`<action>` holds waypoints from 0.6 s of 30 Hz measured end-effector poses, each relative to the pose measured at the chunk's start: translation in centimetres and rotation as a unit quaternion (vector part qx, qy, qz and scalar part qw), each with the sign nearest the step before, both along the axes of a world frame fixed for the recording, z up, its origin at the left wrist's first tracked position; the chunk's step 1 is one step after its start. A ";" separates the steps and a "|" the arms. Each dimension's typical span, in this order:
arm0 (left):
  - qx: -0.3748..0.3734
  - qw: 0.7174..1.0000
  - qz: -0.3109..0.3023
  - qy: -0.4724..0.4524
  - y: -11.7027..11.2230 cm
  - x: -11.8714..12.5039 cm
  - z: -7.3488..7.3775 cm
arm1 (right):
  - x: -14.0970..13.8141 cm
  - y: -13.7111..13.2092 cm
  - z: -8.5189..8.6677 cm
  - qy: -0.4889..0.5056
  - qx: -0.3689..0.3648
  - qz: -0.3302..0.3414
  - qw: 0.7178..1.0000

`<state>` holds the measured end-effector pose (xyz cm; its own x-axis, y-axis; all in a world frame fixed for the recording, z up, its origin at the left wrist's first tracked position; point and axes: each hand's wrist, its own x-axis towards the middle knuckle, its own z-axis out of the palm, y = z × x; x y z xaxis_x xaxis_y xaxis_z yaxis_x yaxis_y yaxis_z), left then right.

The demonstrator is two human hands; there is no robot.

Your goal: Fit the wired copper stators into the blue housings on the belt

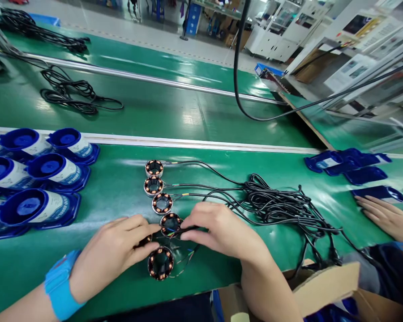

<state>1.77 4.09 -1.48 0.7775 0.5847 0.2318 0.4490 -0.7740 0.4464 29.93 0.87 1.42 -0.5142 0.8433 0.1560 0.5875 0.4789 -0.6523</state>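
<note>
My left hand (116,250), with a blue wristband, has its thumb and fingers closed around a motor stator (145,240), mostly hidden behind them. My right hand (213,228) pinches a black cable (185,230) close to its thin coloured wires, beside another stator (170,222). Farther back, several ring-shaped stators (162,203) with copper windings form a column on the green work surface (121,179). Nearest me is one more stator (160,263), its loose wires reaching right. From the column, black leads run to a heap of coiled cables (272,199).
Blue housings (50,167) with white labels stand in rows at left. At right, another person's hand (386,217) touches a blue housing (379,193); blue parts (347,161) lie behind it. A cardboard box (325,286) is at the front edge. A black cable (237,67) hangs overhead.
</note>
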 end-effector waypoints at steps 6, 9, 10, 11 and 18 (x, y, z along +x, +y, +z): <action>0.047 0.999 0.003 -0.014 3.3 2.5 0.4 | 0.9 3.5 -1.2 0.090 -0.005 -0.138 0.986; 0.062 0.997 -0.031 0.019 4.4 4.0 -0.3 | 0.3 5.0 -2.6 0.085 -0.121 -0.112 0.983; 0.058 0.997 -0.038 0.023 4.6 4.3 -0.4 | 0.2 5.3 -3.0 0.093 -0.161 -0.098 0.978; 0.055 0.997 -0.045 0.024 4.7 4.4 -0.5 | 0.1 5.5 -3.5 0.110 -0.195 -0.084 0.971; 0.009 0.992 -0.118 0.046 5.5 3.2 -0.2 | 0.3 5.1 -5.0 0.309 -0.322 -0.133 0.885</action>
